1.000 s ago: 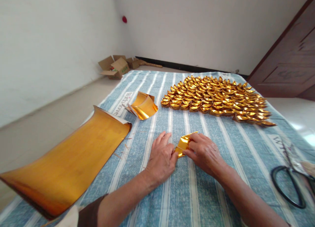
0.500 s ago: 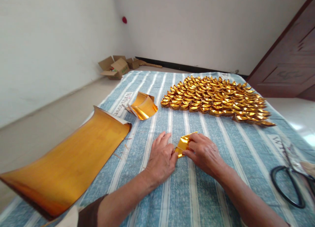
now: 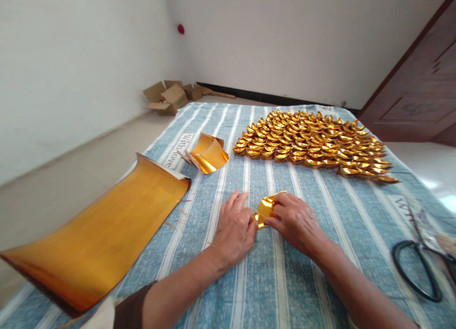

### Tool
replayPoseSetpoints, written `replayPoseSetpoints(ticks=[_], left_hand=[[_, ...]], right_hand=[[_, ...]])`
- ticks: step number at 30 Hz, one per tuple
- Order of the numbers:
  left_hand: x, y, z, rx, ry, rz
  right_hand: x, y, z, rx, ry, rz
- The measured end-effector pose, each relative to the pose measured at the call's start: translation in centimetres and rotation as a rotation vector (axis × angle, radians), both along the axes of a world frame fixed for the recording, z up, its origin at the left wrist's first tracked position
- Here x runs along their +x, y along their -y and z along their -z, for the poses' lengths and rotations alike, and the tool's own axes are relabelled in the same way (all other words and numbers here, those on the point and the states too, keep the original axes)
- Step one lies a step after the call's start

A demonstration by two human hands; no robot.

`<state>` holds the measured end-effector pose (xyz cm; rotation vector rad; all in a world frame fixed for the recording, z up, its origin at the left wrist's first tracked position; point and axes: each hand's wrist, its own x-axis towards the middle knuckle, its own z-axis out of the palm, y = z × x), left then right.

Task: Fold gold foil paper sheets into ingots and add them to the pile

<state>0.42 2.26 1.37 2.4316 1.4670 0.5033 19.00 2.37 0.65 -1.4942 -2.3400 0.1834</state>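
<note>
A small piece of shiny gold foil paper [image 3: 265, 207] lies on the striped cloth, with a narrow fold along its near edge. My right hand [image 3: 295, 219] pinches its right side between thumb and fingers. At the left end of the fold, my left hand [image 3: 235, 227] grips the paper's corner near the thumb; its outer fingers stretch forward over the cloth. The fingertips of the left hand partly hide that corner. Beyond the hands, to the left, rests a small curled stack of gold paper pieces [image 3: 210, 157].
Many folded gold paper ingots [image 3: 309, 143] stand in rows at the far right. A large gold sheet stack [image 3: 103, 229] lies at left. Black-handled scissors [image 3: 416, 267] lie at right on the blue striped cloth [image 3: 221, 291]. Cardboard boxes [image 3: 167, 101] sit on the floor beyond.
The hands stay almost in place. Slightly more of the folded near edge of the gold paper shows at its left end.
</note>
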Motion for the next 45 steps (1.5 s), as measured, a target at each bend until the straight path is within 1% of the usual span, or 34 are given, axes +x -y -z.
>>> replayPoseSetpoints(ticks=[4,8,11,14,18,21,26,29,33,36,42,45], left_hand=[[0.0,0.0,0.2,0.006,-0.012,-0.009],[0.0,0.1,0.5,0.049,0.025,-0.015],[0.1,0.2,0.4,0.078,0.054,0.010],[0.2,0.2,0.3,0.072,0.051,0.029],[0.3,0.2,0.1,0.041,0.048,0.014],[0.3,0.2,0.1,0.031,0.048,0.014],[0.1,0.0,0.2,0.047,0.051,0.028],[0.1,-0.1,0.4,0.058,0.062,0.026],[0.1,-0.1,0.5,0.050,0.067,0.009],[0.1,-0.1,0.5,0.039,0.062,0.001],[0.1,-0.1,0.3,0.013,0.040,0.004],[0.1,-0.1,0.3,0.017,0.044,0.006]], right_hand=[[0.0,0.0,0.0,-0.002,0.002,0.003],[0.0,0.0,0.0,0.009,0.025,0.004],[0.0,0.0,0.1,0.027,0.036,0.011],[-0.1,0.0,0.2,0.046,0.030,0.009],[-0.1,0.0,0.1,0.036,0.022,0.019],[0.6,-0.1,-0.3,-0.028,-0.043,-0.019],[2.9,-0.7,-1.4,-0.219,-0.283,-0.131],[3.8,-1.0,-1.7,-0.278,-0.370,-0.181],[4.2,-1.0,-1.3,-0.270,-0.434,-0.123],[4.2,-1.0,-1.0,-0.291,-0.488,-0.112],[4.0,-1.0,-1.1,-0.274,-0.483,-0.102],[3.8,-0.8,-1.0,-0.266,-0.465,-0.074]])
